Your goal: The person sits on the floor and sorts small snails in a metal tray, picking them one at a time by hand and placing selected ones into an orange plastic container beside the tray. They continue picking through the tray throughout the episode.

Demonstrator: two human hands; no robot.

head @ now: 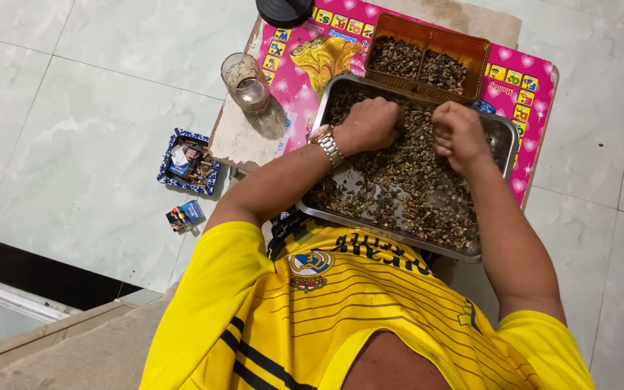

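Observation:
A steel tray (322, 115) on a low table holds a spread of small dark brown bits, like seeds or husks (406, 195). My left hand (371, 123), with a metal watch on the wrist, rests on the bits in the tray's far left part, fingers curled. My right hand (456, 133) is over the far right part, fingers bunched as if pinching some bits. Whether either hand holds any I cannot tell for sure.
A brown two-part plastic box (479, 50) with more bits stands behind the tray. A glass (245, 81) with a little liquid sits at the table's left, on a pink printed mat (305, 54). On the tiled floor lie a blue ashtray (188, 160) and a small packet (185, 214).

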